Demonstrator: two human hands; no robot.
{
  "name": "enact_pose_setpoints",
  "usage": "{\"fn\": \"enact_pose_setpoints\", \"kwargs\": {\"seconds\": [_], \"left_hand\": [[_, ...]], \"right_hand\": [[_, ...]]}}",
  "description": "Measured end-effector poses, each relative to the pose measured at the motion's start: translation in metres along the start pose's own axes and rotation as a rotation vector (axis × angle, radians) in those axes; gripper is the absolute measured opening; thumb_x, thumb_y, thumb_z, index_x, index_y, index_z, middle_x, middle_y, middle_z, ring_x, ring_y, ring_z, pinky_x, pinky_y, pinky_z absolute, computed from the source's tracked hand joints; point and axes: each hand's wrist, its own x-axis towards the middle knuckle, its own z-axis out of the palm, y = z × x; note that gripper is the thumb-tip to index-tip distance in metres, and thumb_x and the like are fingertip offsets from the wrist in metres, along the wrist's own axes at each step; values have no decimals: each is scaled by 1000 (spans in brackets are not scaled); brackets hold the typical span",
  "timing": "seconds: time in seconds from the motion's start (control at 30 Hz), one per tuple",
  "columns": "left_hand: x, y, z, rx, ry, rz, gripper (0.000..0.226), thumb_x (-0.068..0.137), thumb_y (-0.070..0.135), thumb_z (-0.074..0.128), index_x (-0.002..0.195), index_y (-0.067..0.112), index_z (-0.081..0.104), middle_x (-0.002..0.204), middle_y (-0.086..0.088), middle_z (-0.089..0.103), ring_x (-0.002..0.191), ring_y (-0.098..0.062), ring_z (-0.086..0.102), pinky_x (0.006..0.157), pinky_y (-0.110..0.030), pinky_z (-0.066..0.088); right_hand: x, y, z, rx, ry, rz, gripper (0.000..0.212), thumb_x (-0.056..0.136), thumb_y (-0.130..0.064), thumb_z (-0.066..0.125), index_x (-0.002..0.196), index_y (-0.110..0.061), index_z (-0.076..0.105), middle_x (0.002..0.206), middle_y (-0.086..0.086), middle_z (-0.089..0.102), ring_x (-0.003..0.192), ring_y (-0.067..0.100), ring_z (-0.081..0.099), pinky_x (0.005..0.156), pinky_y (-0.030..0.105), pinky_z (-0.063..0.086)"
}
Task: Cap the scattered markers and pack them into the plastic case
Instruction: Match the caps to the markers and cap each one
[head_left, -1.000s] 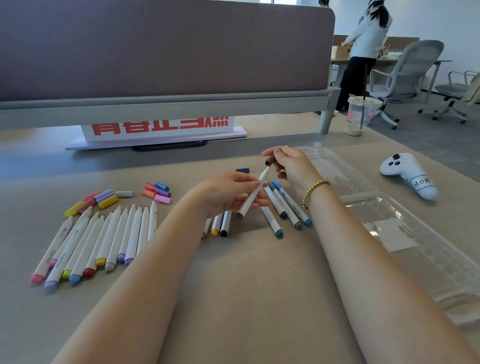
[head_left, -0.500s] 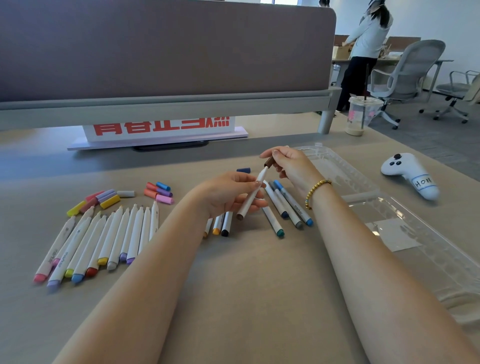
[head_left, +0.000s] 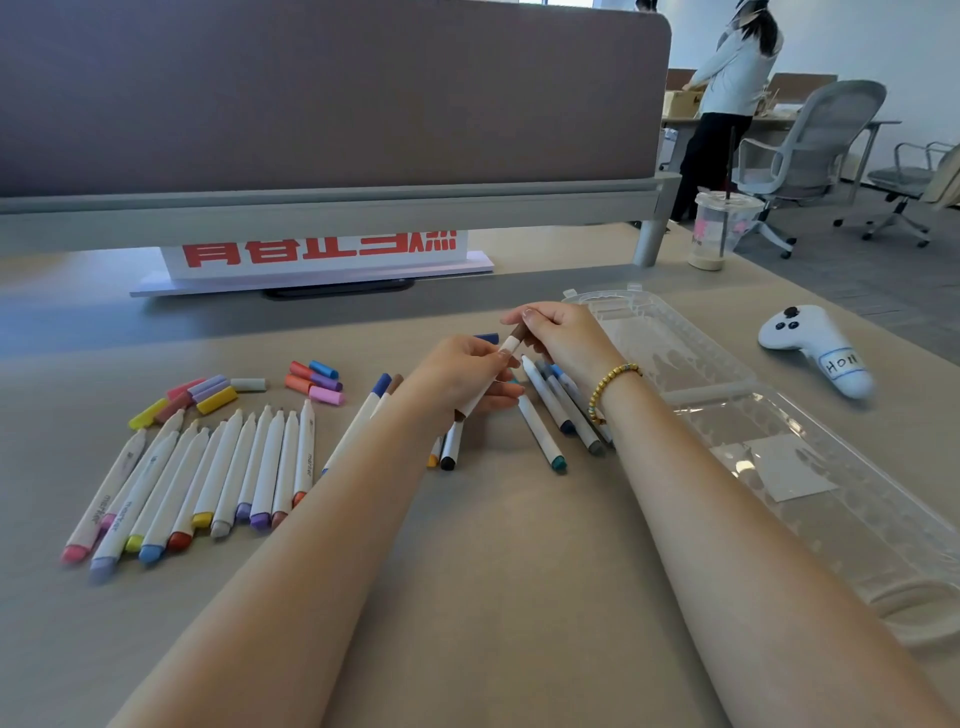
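My left hand (head_left: 462, 376) grips a white marker with a brown end (head_left: 480, 396), tilted up to the right. My right hand (head_left: 558, 335) pinches its brown cap (head_left: 518, 332), which sits on the marker's upper tip. A row of several uncapped white markers (head_left: 208, 475) lies at the left. Loose coloured caps (head_left: 205, 392) lie beyond them, with more caps (head_left: 314, 382) to their right. Several markers (head_left: 550, 421) lie under my hands, and two capped markers (head_left: 371, 410) lie left of my left wrist. The clear plastic case (head_left: 727, 410) lies open at the right.
A white game controller (head_left: 815, 348) with a label lies right of the case. A plastic drink cup (head_left: 719, 231) stands at the far table corner. A desk divider (head_left: 332, 104) and a red-lettered sign (head_left: 317, 249) close off the back. A person and office chairs are beyond the table.
My right hand has brought the brown cap down onto the tip of the marker in my left hand. Both hands have shifted slightly.
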Motion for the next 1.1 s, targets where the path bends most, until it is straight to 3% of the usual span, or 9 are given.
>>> {"fn": "enact_pose_setpoints", "kwargs": {"seconds": [0.17,0.23,0.33,0.43,0.5,0.6,0.73,0.93,1.1], "left_hand": [[0,3,0,82,14,16,22,98,16,47,108,1,60,73,-5,61,47,-5,62,50,-15,55],[0,5,-8,170,-15,13,19,97,17,49,104,3,60,73,-3,66,52,-6,66,50,-16,54],[0,2,-15,410,-21,32,14,97,21,49,96,10,57,76,0,70,66,-10,68,58,-19,54],[-1,-6,-15,713,40,74,14,93,25,49,88,14,54,88,-9,73,83,-22,71,76,-32,55],[-3,-9,-12,839,87,114,17,91,26,51,101,12,53,94,-10,70,83,-24,69,77,-34,54],[-4,-10,-5,996,143,154,44,93,24,49,133,10,38,83,-1,55,70,-14,56,54,-24,44],[2,-14,7,1171,204,151,54,97,18,41,146,10,19,103,-10,60,93,-24,62,75,-32,49],[21,-7,-6,1107,306,225,35,96,9,40,130,15,43,113,-12,58,96,-26,59,75,-35,49],[59,-3,-12,1203,311,315,43,91,2,51,132,15,49,135,-10,44,126,-27,38,92,-38,47]], "right_hand": [[-5,-3,-2,-11,9,-9,31,101,-13,37,111,-8,65,75,-7,56,68,2,48,62,12,40],[-8,-4,-1,-11,9,-1,30,100,-14,38,114,-8,64,77,-7,57,69,1,49,69,14,41],[-13,-3,1,-52,108,1,32,101,-16,37,124,-10,58,93,-1,59,76,0,50,76,17,41],[-19,6,-1,-239,158,-15,30,100,-15,39,121,-12,60,113,3,62,99,11,57,82,18,44],[-23,14,-3,-409,126,-8,26,98,-18,44,113,-14,65,114,3,62,104,16,56,88,27,47],[-28,17,-4,-677,82,-14,22,94,-26,51,107,-16,67,116,7,55,110,22,47,91,33,44],[-30,15,-1,-928,58,-12,25,93,-35,51,110,-19,59,119,6,49,114,24,40,92,33,37],[-29,16,1,-1006,49,23,38,94,-46,45,108,-15,61,116,8,50,111,25,41,92,34,40],[-27,15,4,-1087,37,13,44,95,-46,40,115,-13,61,120,9,49,114,26,41,94,34,37]]}}
